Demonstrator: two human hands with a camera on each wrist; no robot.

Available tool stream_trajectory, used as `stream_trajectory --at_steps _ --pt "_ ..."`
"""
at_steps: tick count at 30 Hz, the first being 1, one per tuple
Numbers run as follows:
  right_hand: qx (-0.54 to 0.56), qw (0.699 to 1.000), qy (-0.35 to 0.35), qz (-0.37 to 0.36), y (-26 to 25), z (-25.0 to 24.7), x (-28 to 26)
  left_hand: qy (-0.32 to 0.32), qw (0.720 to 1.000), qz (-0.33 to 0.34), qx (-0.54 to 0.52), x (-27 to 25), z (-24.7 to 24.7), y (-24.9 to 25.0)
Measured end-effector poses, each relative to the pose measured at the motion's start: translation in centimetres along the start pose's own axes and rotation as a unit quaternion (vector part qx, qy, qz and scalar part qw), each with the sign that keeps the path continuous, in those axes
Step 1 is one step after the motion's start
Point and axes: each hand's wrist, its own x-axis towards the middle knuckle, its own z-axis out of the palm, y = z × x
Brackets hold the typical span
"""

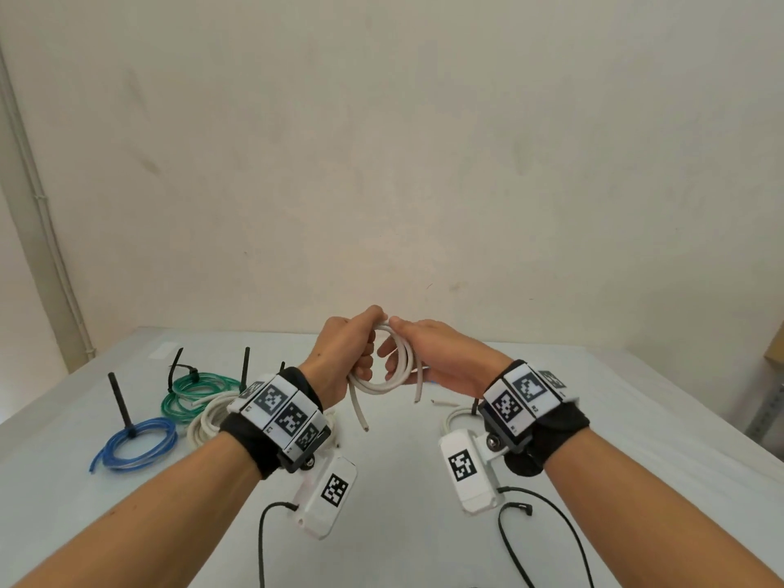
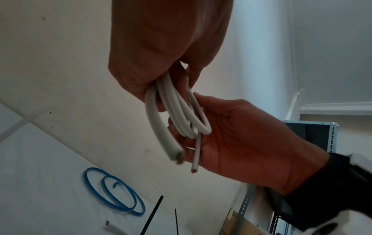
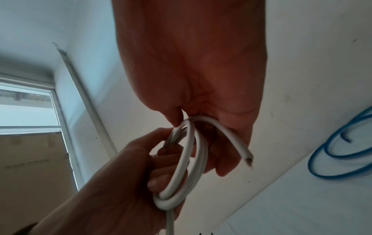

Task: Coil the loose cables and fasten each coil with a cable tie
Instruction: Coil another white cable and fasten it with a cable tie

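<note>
Both hands are raised above the table and share one white cable coil [image 1: 394, 369]. My left hand [image 1: 354, 345] grips the coil's left side with curled fingers. My right hand [image 1: 428, 352] pinches the top right of the loops between thumb and fingers. Two cut ends hang loose below, one [image 1: 360, 411] on the left and one [image 1: 419, 386] on the right. The left wrist view shows the coil [image 2: 181, 116] running from my left hand [image 2: 161, 66] into the right palm [image 2: 247, 143]. In the right wrist view the loops [image 3: 187, 160] pass through both hands.
On the table [image 1: 403, 481] at the left lie a blue coil [image 1: 135, 443], a green coil [image 1: 199, 392] and a white coil [image 1: 208, 422], the blue and green ones with black ties sticking up. A loose blue cable [image 2: 114, 192] and black cable ties [image 2: 153, 214] lie beyond the hands. A white cable [image 1: 456, 415] shows by the right wrist.
</note>
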Motion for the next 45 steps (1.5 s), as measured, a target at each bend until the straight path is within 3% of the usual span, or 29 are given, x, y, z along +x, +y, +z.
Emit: stream_trajectory --at_steps 7,11,15,19,26,32,36,39,42,45 --pt "-0.22 0.972 0.041 0.068 1.8 -2.6 -1.1 0.007 0.999 -0.004 0.04 -0.2 0.5 -1.5" --pt "-0.348 0.923 -0.032 0.16 3.1 -3.5 -3.0 0.005 0.999 -0.015 0.031 -0.4 0.6 -2.0" --pt "-0.385 0.893 -0.072 0.222 4.7 -3.1 -4.8 -0.007 0.999 -0.02 0.032 -1.2 1.1 -2.7" --pt "-0.494 0.836 -0.089 0.221 6.4 -2.4 -5.9 -0.016 0.999 -0.025 0.019 -2.3 1.7 -3.4" --pt "-0.538 0.822 -0.03 0.183 9.3 -1.0 -7.6 -0.026 0.999 -0.033 0.005 -3.9 2.4 -4.7" --pt "-0.426 0.891 0.07 0.142 11.7 -1.5 -7.8 -0.019 0.999 -0.047 -0.013 -3.9 2.5 -5.8" --pt "-0.189 0.956 0.198 0.106 11.6 -2.6 -6.8 -0.005 0.999 -0.045 -0.021 -3.0 2.6 -5.9" --pt "-0.005 0.963 0.267 0.028 9.6 -3.3 -6.2 0.01 0.999 -0.042 -0.019 -2.3 2.7 -5.8" --pt "0.184 0.944 0.264 -0.069 7.0 -3.2 -6.2 0.026 0.999 -0.035 -0.01 -1.6 2.7 -5.7" --pt "0.241 0.93 0.244 -0.132 5.3 -2.7 -6.1 0.042 0.999 -0.023 -0.001 -1.1 2.6 -5.5"
